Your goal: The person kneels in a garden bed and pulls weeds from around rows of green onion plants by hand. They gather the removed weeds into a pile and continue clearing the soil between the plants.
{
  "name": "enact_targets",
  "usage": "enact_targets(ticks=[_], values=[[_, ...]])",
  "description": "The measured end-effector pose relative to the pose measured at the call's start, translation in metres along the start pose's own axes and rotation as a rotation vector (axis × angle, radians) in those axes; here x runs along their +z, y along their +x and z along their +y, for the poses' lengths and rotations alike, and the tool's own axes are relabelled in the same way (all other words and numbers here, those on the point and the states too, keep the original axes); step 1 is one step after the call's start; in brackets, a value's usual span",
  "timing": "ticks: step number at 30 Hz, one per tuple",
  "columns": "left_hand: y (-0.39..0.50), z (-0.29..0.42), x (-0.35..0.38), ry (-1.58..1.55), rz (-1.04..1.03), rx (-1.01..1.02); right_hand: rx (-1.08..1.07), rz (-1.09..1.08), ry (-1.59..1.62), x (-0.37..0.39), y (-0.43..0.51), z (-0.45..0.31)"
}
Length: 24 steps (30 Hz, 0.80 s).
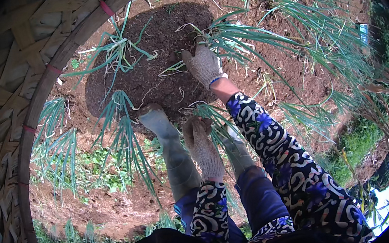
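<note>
My left hand (201, 139), in a knitted glove soiled with earth, is curled against a bunch of green onion plants (215, 113). The bunch's pale roots show above my fist, and its leaves trail down past my right boot. Farther out, my right hand (204, 62), gloved alike, reaches to the base of a leafy green onion clump (242, 34). Its fingertips are partly hidden there, so their grip cannot be made out. A small pale-stemmed plant (174, 68) lies on the soil (158, 78) beside the right thumb.
My muddy left boot (160, 124) and right boot (238, 152) stand on the bed. More green onion clumps grow at the left (117, 106), upper left (119, 48) and right (332, 42). Low weeds (112, 170) lie left of my legs. A woven hat brim (26, 89) frames the view.
</note>
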<state>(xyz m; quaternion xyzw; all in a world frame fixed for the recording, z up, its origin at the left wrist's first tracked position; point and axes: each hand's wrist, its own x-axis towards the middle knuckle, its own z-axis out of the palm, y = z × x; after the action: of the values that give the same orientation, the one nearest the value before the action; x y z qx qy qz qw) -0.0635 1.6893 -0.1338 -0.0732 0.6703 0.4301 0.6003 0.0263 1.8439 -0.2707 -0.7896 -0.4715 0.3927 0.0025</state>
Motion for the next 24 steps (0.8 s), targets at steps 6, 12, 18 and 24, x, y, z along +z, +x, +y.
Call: enact_targets(ticks=[6, 12, 18, 24], values=[[0.002, 0.003, 0.003, 0.043, 0.017, -0.027, 0.108, 0.053, -0.034, 0.005, 0.026, 0.010], [0.003, 0.003, -0.001, -0.009, -0.007, -0.003, 0.064, 0.016, 0.292, -0.009, -0.020, 0.027], [0.004, -0.001, -0.003, -0.066, -0.020, -0.001, 0.041, 0.088, 0.554, -0.024, -0.090, 0.053], [0.003, 0.001, -0.003, -0.166, -0.061, 0.005, 0.074, -0.024, 0.499, -0.062, -0.174, 0.101]])
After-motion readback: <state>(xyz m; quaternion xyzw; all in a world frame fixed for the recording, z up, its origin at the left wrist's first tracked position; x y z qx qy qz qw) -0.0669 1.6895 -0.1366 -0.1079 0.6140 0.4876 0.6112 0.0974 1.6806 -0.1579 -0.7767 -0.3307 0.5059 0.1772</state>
